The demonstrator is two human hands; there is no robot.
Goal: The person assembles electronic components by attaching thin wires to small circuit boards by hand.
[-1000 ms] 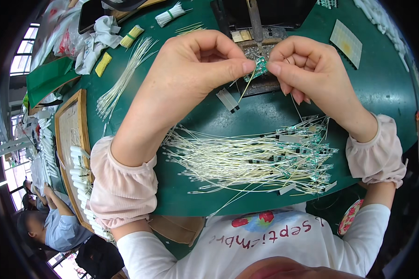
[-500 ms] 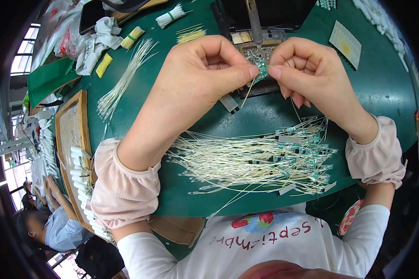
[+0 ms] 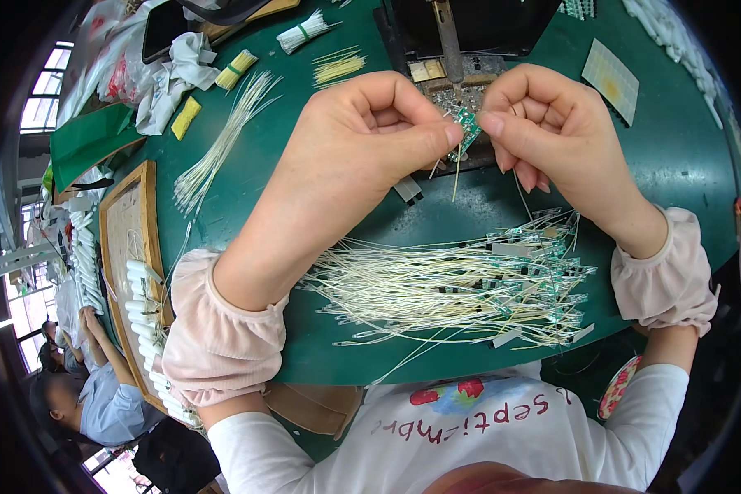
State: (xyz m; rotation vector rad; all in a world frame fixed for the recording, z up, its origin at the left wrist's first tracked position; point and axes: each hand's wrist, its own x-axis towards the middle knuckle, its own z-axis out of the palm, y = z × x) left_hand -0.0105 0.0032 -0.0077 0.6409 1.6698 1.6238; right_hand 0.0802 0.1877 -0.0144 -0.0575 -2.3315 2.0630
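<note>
A small green circuit board (image 3: 469, 125) with thin pale wires hanging from it is pinched between the thumb and forefinger of my left hand (image 3: 379, 136). Close by on its right, my right hand (image 3: 543, 123) is closed in a pinch; a thin wire (image 3: 522, 196) trails from beneath its fingers. Just above the board, the soldering iron (image 3: 449, 41) points downward over a worn metal base scattered with solder bits. Between my forearms lies a large heap of wired circuit boards (image 3: 445, 284), their boards mostly at the right end.
Loose white wires (image 3: 226, 144) and banded wire bundles (image 3: 303, 30) lie at the far left. A yellow sponge (image 3: 186, 118) is near them. A pale gridded panel (image 3: 611, 81) rests at right. Wooden-framed tray (image 3: 150, 222) and white tubes stand left, where another person (image 3: 107, 403) sits.
The circuit board has turned in my left hand, so more of its face shows and its wires point more downward. Both hands have shifted only slightly.
</note>
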